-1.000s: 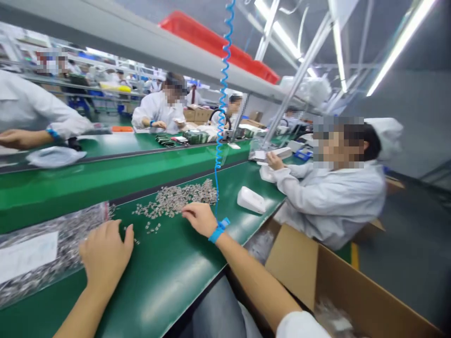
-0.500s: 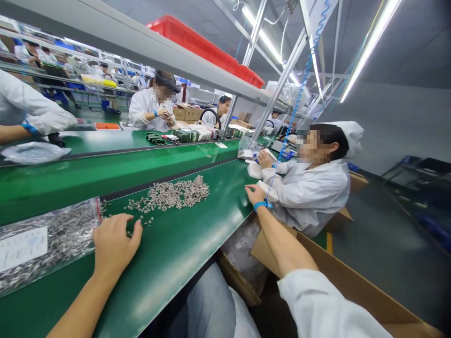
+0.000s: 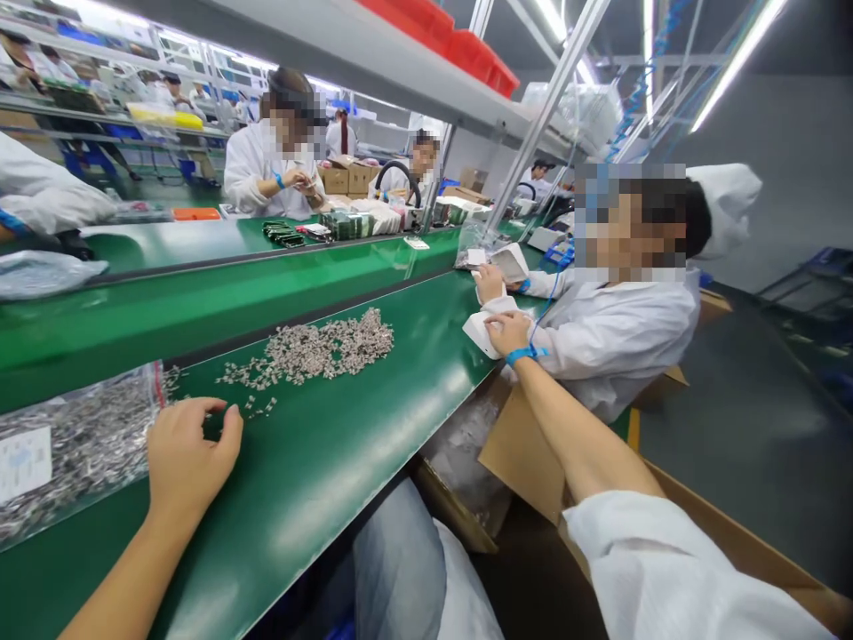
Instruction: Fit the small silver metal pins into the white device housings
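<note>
My left hand rests on the green work surface by the red-edged opening of a clear bag full of small metal parts. Its fingers are curled, the thumb stands apart, and I see nothing held. Just beyond it lies a loose pile of small silvery metal parts, with a few strays nearer the hand. At the right, my right hand, with a blue wrist strap, reaches out and has its fingers closed on a flat white plastic piece at the bench edge. The fingertips are partly hard to make out.
A co-worker in white sits close on the right, a hand near another white piece. A raised green ledge runs behind the pile. Below the bench edge stands an open cardboard box. A shelf with red bins hangs overhead.
My right hand has moved forward onto the white piece, which now lies under its fingers. The left hand stays by the bag. The whole view has shifted slightly.
</note>
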Motion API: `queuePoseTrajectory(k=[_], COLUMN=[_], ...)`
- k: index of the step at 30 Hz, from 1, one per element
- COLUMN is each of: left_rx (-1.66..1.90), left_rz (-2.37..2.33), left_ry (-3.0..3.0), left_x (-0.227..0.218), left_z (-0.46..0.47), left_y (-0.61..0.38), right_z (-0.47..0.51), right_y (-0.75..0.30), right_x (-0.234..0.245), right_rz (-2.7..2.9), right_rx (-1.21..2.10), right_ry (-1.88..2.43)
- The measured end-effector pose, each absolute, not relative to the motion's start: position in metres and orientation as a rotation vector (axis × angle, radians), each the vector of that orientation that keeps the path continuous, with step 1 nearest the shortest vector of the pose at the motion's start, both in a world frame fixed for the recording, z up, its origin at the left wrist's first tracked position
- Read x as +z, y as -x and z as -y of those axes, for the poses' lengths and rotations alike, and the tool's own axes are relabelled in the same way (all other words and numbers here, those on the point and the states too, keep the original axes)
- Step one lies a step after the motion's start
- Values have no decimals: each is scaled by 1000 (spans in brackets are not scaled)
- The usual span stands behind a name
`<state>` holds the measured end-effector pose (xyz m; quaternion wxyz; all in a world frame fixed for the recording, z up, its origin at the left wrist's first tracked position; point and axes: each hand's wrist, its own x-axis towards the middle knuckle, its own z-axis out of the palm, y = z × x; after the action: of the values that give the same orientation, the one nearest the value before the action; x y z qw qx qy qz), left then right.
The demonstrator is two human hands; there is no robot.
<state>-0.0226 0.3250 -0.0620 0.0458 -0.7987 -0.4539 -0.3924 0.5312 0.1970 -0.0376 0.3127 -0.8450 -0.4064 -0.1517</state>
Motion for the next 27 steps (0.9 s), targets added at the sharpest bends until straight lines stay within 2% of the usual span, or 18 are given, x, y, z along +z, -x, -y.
queuePoseTrajectory(k=[8, 14, 16, 21, 24, 27], left_rx=[-1231, -1088, -1053, -990, -963, -1096], left_rz=[1216, 1056, 1035, 1273, 1264, 1310], left_ry=[2572, 2998, 3057, 3040, 3096, 3172], left_x=[-59, -53, -53, -53, -56, -58], left_z=[-303, -272, -267, -261, -263, -269], left_y=[13, -8, -11, -12, -10, -6], right_z=[-203, -210, -214, -226, -229, -229], right_y=[-386, -255, -233, -218, -215, -207], right_x=[-44, -22, -10, 11, 10, 7], right_rz=[1434, 1315, 1384, 2023, 2385, 2610], right_rx=[-138, 602, 744, 434, 252, 105], right_ry=[1965, 1693, 1659, 1537, 1376, 1271])
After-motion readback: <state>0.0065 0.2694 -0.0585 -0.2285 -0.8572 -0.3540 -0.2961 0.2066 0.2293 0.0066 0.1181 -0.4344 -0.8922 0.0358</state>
